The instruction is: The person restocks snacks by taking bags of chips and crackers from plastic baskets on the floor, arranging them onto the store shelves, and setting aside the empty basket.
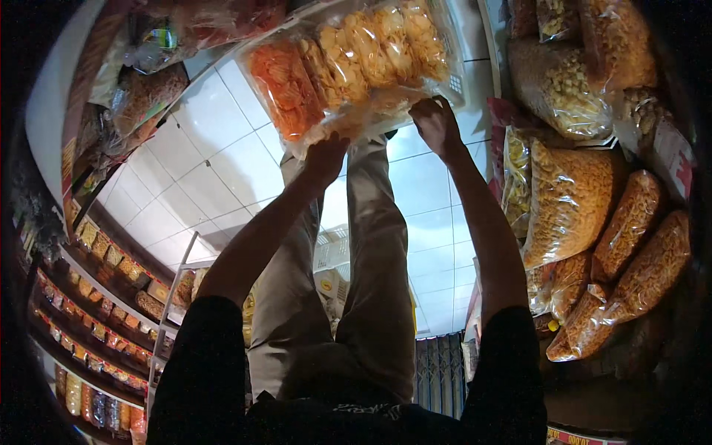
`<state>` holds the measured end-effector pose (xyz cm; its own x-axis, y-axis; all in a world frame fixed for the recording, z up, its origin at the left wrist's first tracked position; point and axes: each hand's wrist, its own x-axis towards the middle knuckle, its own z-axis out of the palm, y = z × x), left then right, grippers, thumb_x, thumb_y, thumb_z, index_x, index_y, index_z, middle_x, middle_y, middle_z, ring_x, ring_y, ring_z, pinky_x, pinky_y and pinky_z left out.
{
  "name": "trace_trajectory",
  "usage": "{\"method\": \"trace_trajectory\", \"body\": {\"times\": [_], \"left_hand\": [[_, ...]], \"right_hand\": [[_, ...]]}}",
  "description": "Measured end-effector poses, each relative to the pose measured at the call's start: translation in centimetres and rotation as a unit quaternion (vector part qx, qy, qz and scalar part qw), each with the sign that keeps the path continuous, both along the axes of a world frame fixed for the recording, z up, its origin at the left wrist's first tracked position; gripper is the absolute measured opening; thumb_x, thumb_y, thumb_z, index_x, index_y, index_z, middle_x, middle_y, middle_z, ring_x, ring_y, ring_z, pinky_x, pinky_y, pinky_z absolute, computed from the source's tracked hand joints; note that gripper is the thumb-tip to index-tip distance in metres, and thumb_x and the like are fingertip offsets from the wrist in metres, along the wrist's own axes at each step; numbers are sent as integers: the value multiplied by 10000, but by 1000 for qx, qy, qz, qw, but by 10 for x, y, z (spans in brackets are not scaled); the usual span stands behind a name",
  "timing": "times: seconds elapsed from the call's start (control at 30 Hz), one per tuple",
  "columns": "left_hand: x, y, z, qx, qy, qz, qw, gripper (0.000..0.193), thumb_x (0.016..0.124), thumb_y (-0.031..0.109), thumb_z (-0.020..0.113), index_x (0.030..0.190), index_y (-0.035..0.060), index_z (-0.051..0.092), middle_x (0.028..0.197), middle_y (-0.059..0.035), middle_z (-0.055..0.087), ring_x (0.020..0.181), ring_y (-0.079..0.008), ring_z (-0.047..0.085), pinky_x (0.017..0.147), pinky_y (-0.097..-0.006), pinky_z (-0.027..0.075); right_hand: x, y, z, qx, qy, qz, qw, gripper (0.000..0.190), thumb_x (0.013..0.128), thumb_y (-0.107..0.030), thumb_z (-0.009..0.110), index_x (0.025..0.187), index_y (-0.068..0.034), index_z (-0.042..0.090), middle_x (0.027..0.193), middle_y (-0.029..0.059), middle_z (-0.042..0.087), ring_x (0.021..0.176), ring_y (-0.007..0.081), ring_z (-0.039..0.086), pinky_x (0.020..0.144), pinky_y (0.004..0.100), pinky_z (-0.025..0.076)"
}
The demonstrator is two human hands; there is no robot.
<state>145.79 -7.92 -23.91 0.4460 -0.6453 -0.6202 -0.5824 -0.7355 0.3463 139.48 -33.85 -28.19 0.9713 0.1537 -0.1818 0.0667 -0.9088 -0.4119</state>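
A large clear plastic bag (384, 103) lies across the top middle, with packs in it or under it. At its near left corner is my left hand (327, 158), its fingers closed on the bag's edge. My right hand (436, 123) grips the near edge further right, its fingers bent. Between and beyond the hands are an orange-red snack pack (285, 89) and several packs of pale yellow chips (342, 58) side by side. A white perforated crate or tray (456, 83) shows partly at their right.
Big bags of fried snacks (575, 194) are piled at the right. Further bags (136, 103) stand at the upper left. Shelves of packed snacks (105, 345) and a metal ladder (167, 311) are at the lower left. White floor tiles (206, 161) show below.
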Motion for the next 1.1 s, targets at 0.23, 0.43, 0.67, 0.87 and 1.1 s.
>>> {"method": "trace_trajectory", "body": {"times": [0.23,0.43,0.67,0.87,1.1], "left_hand": [[39,-1,125,-319,52,4,946,129,755,93,594,880,63,600,1038,-134,484,905,-286,534,681,-395,494],[75,21,304,-327,238,114,908,96,708,79,670,755,46,592,1219,-136,410,1045,-278,509,870,-336,428],[105,76,425,-489,282,319,762,59,676,-2,450,661,7,506,745,-76,537,690,-169,521,824,-311,403],[126,65,533,-584,366,513,512,110,784,135,527,752,80,438,858,-28,526,836,-159,525,776,-314,457],[134,52,579,-645,509,389,416,549,862,381,399,1303,56,369,1256,-124,465,1126,-268,468,958,-407,373]], "right_hand": [[11,-24,156,197,-44,-172,964,183,779,-36,537,955,1,569,914,179,601,880,346,576,761,394,464],[14,-16,338,188,93,-350,913,144,863,-62,523,997,-13,545,1030,146,611,931,229,595,815,303,452],[-16,11,529,565,-180,-545,592,112,864,-75,567,825,-96,463,820,-16,515,729,52,468,587,206,377],[-22,45,629,651,-296,-477,510,88,857,-91,573,867,-110,488,911,6,542,830,114,523,703,248,419],[-16,99,694,686,-322,-436,485,110,857,-83,570,809,-115,477,784,-18,523,680,59,485,567,172,383]]}}
